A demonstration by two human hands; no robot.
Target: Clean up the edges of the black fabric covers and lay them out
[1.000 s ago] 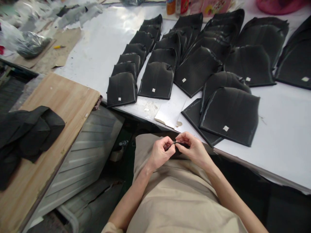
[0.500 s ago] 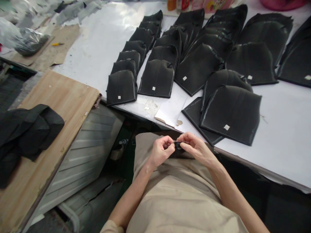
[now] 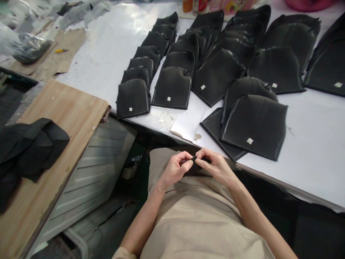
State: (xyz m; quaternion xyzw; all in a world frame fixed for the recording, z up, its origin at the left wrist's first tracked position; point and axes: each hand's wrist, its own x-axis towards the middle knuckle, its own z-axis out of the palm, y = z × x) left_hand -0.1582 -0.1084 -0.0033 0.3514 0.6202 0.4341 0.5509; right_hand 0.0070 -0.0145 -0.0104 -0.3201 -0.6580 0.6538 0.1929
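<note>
Close together over my lap, my left hand [image 3: 178, 167] and my right hand [image 3: 214, 164] pinch a small black piece [image 3: 193, 158] between their fingertips. Its kind cannot be made out; most of it is hidden by the fingers. Just beyond the hands, at the table's near edge, lies a flat black panel [image 3: 254, 126] with a small white tag, overlapping other black panels. Further back on the white table [image 3: 318, 144], rows of similar black panels [image 3: 172, 86] overlap one another, several with white tags.
At the left is a wooden board [image 3: 78, 104] with crumpled black fabric [image 3: 35, 144] on it. A yellow pen-like tool [image 3: 61, 50] and a plastic bag [image 3: 29, 45] lie on the table's far left. Bottles [image 3: 188, 5] and a pink basin [image 3: 311, 3] stand at the back.
Between my fingertips, less of the black piece shows now, and the right fingers have shifted slightly left, nearer the left ones. The whole view has drifted a little.
</note>
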